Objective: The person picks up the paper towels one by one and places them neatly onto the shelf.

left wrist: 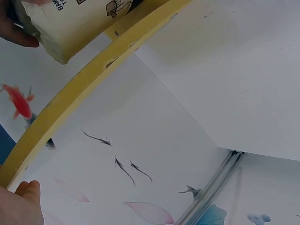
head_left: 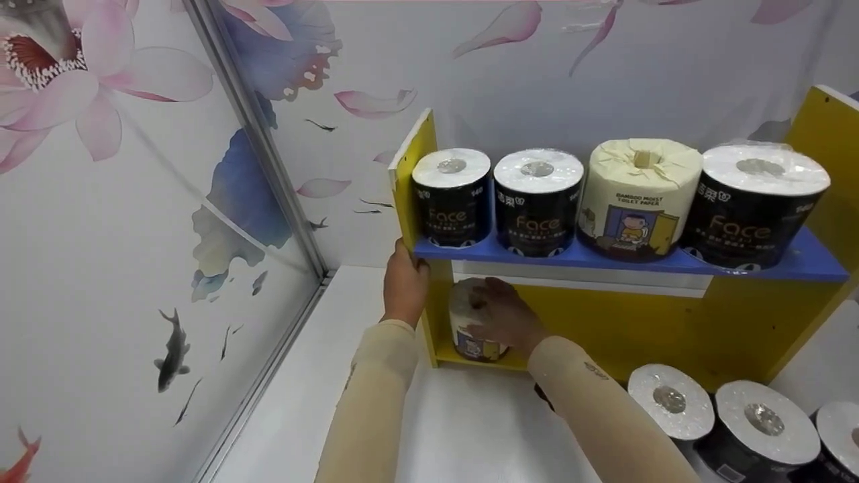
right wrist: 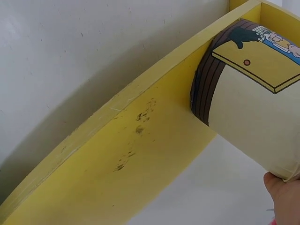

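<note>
A cream toilet-paper roll (head_left: 478, 335) stands upright at the left end of the lower yellow shelf board (right wrist: 154, 122). My right hand (head_left: 507, 314) grips it near its top; the right wrist view shows the roll (right wrist: 253, 108) with my fingers (right wrist: 286, 199) at its upper edge. With my left hand (head_left: 406, 285) I hold the rack's left side panel (head_left: 429, 295), just below the blue shelf. In the left wrist view my left hand (left wrist: 21, 206) lies at the panel's yellow edge (left wrist: 89, 77), partly out of frame.
Three black-wrapped rolls (head_left: 741, 204) and one cream roll (head_left: 641, 194) stand on the blue upper shelf (head_left: 604, 265). More black-wrapped rolls (head_left: 765, 422) stand at the lower right, in front of the rack. A patterned wall (head_left: 168, 221) rises at the left.
</note>
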{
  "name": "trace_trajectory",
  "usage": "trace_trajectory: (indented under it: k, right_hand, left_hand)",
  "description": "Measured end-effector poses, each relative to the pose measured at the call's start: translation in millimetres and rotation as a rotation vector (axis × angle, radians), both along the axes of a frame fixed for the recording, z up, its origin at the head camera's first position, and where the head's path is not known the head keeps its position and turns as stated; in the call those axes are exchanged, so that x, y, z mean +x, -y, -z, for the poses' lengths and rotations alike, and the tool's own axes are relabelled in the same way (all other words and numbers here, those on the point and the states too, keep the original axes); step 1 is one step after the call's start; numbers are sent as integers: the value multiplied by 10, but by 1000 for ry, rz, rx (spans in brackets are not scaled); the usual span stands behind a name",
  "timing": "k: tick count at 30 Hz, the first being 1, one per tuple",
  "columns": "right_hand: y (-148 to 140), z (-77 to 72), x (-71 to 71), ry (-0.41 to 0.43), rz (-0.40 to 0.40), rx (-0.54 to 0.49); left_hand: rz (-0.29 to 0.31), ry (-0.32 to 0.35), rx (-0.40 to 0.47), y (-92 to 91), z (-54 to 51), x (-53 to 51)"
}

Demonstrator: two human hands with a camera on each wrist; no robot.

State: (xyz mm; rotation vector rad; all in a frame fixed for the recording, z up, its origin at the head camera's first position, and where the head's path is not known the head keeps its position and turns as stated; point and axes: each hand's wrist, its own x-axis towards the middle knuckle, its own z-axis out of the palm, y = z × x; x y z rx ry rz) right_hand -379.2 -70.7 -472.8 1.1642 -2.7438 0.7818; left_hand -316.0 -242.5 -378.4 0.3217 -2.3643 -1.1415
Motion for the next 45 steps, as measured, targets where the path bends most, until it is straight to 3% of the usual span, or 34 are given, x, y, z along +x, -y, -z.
trace_trajectory:
  k: [6, 12, 13, 19, 21, 36, 45]
  right_hand:
    - [-50, -41, 14, 43, 20, 66]
    - [-116, -59, 41, -311, -76, 190]
    - [-119, -60, 47, -327, -74, 184]
    - [-112, -76, 110, -55, 48, 28]
    - [-115, -105, 145, -26, 64, 9]
    - [-276, -244, 324, -106, 44, 61]
    - [-537, -395, 468, -168, 34, 35]
  left_hand:
    - [7, 5, 2, -55, 0, 4]
    - [17, 11, -5, -80, 12, 9]
    - [18, 11, -5, -81, 16, 10]
    - [16, 25, 22, -76, 29, 25]
    - [17, 22, 18, -73, 27, 27]
    - [8, 26, 35, -68, -7, 31]
    - [-10, -8, -43, -10, -19, 29]
